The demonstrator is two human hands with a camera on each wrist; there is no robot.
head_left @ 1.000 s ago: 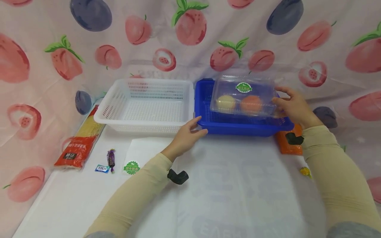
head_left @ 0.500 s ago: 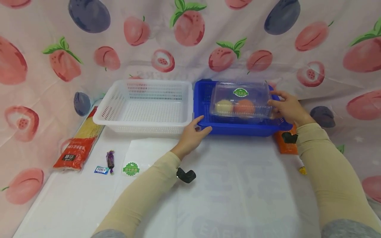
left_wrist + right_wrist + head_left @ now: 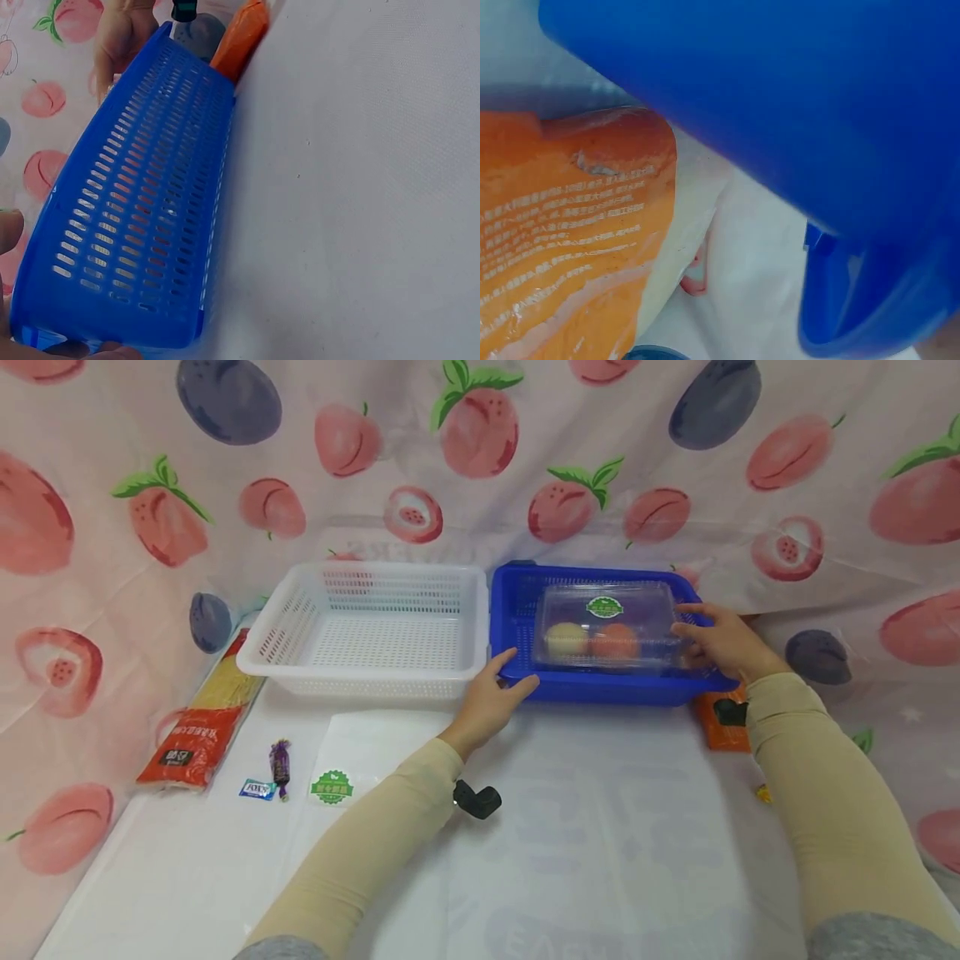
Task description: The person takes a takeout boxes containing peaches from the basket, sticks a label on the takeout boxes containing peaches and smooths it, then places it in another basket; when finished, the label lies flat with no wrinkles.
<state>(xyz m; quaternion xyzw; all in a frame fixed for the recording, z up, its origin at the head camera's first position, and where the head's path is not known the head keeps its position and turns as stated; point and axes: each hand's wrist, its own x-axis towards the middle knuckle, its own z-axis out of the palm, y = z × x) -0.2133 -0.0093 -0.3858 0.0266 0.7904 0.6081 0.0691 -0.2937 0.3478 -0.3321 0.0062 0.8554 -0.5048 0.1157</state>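
Note:
My right hand [image 3: 727,639] holds the right end of a clear plastic box [image 3: 562,603] with a green label on its lid. Inside it sit one pale yellow round thing [image 3: 566,639] and one orange-red one [image 3: 615,642]. The box is low within the rim of a blue plastic basket [image 3: 600,689]. At that basket's front left corner, my left hand [image 3: 483,706] grips the rim. Its fingers [image 3: 112,351] come under the corner in the left wrist view. The right wrist view takes in mostly the basket's blue end; the right hand's hold is hidden there.
A white basket [image 3: 360,682] stands left of the blue one. Farther left lie a red-and-yellow noodle packet [image 3: 198,731], a purple-wrapped candy [image 3: 280,768] and a small blue packet [image 3: 257,788]. A white sheet [image 3: 360,735] lies in front. An orange packet [image 3: 570,225] is beside the blue basket.
My right hand has lowered the clear box from above the blue basket down within its rim. My left hand has shifted slightly right along the basket's corner.

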